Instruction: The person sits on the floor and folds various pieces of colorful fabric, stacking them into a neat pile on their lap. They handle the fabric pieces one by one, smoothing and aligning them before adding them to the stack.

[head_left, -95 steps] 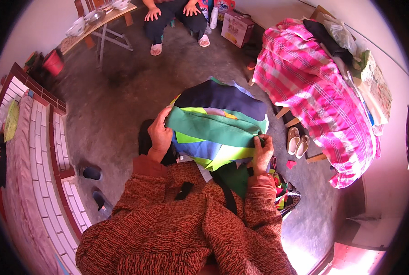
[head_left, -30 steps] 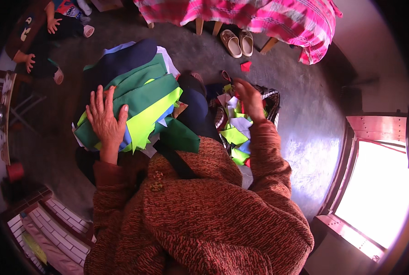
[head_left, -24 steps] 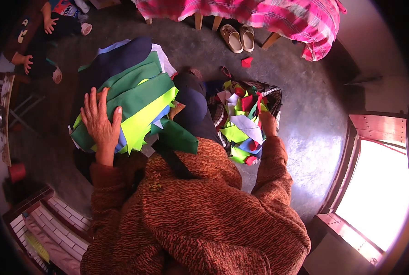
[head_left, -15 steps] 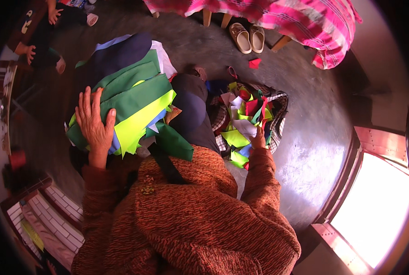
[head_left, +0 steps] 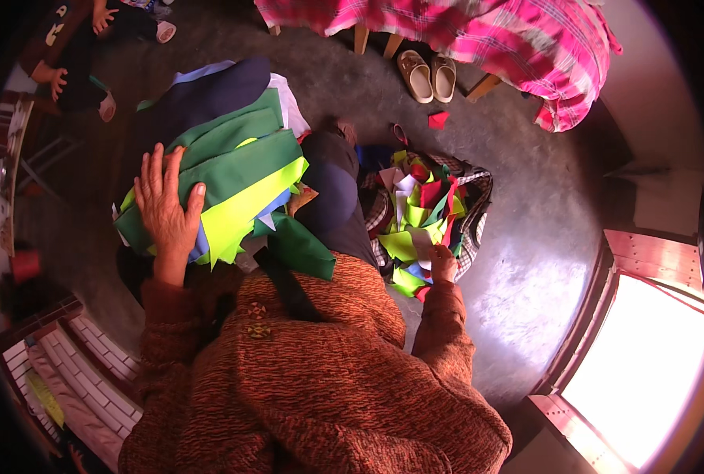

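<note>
My left hand [head_left: 166, 205] lies flat with fingers spread on a stack of cloth pieces over my lap. On top of that stack is a dark green cloth strip [head_left: 237, 162], next to a bright lime cloth piece [head_left: 245, 209] with jagged ends. A navy cloth [head_left: 221, 95] lies at the stack's far side. To the right, my right hand [head_left: 444, 263] is closed on the near end of a pale grey fabric scrap [head_left: 421, 243]; its fingertips are partly hidden. Under it, a checked cloth bag [head_left: 478, 189] holds many lime, red, green and white scraps.
Tan clogs [head_left: 416, 77] stand beside a pink plaid cloth [head_left: 478, 31] draped over wooden legs. A small red scrap [head_left: 439, 120] lies on the grey floor. At the far left another person's hands [head_left: 56, 81] show. A bright doorway [head_left: 636, 371] is at the right.
My right hand has drawn slightly toward me over the scraps, and the pale scrap now extends from its fingers. My left hand stays on the stack. The view has shifted slightly.
</note>
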Tool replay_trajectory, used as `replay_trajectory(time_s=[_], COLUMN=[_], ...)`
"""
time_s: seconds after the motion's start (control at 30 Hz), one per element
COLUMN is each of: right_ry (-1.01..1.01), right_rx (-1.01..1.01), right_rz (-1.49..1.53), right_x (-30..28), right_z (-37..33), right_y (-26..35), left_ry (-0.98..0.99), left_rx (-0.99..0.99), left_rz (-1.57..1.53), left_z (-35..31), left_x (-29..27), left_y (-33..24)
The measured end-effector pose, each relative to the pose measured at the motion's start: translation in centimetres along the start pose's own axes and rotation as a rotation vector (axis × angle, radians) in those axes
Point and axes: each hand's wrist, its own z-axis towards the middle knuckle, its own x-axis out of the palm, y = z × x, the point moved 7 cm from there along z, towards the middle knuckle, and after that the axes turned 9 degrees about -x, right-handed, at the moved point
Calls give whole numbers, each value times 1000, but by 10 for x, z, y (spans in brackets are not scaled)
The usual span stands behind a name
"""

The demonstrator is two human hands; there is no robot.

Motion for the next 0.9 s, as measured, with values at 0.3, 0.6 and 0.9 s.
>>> replay_trajectory(time_s=[0.3,0.6,0.9], right_ry=[-188,158,880], right_rx=[-83,-517,-835], right_rz=[1292,1344,1076], right_x=[-70,-105,-45], right_z=[39,17,-84], right_y=[108,370,487], left_ry=[-13,8,949], left_rx=[-31,-70,-240], left_rz=[-43,-236,-1872], left_z=[-2,-4,-50], left_x=[-1,-17,-19], left_y=[2,7,-47])
